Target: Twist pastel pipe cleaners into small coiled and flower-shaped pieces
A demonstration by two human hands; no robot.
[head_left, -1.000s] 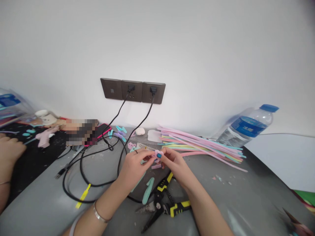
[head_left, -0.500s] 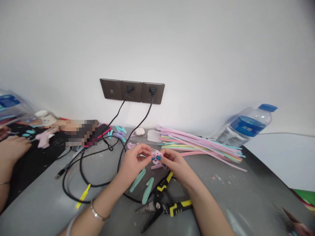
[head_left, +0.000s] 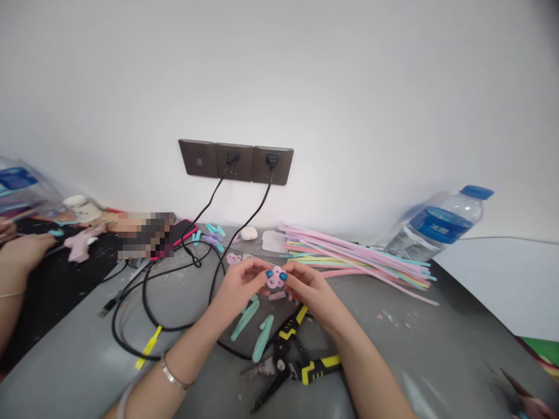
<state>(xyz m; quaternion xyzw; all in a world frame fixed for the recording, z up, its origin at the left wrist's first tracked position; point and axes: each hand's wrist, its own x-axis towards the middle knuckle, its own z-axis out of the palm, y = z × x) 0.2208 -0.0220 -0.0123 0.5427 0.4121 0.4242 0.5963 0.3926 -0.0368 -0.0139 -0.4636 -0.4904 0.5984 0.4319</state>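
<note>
A small pink pipe-cleaner flower (head_left: 275,278) with looped petals is pinched between my two hands above the grey table. My left hand (head_left: 244,283) grips its left edge with thumb and fingers. On the other edge, the thumb of my right hand (head_left: 308,283) presses against the petals, its fingers curled behind. A second pink flower (head_left: 234,258) lies just beyond my left hand. Two bent green pipe-cleaner pieces (head_left: 263,338) rest nearer to me, beside black and yellow wire-stripping pliers (head_left: 282,365) lying with spread handles. A short pink piece (head_left: 276,295) shows beneath the held flower.
Loose pastel pipe cleaners (head_left: 349,256) are piled at the back right, near a leaning water bottle (head_left: 443,224). Black cables (head_left: 144,291) loop across the left side from wall sockets (head_left: 236,162). A phone (head_left: 186,231) lies at the back left. Another person's hand (head_left: 28,253) is at far left.
My fingers have shifted slightly on the pink flower, which has turned and moved a little left. The other person's hand at far left has moved slightly.
</note>
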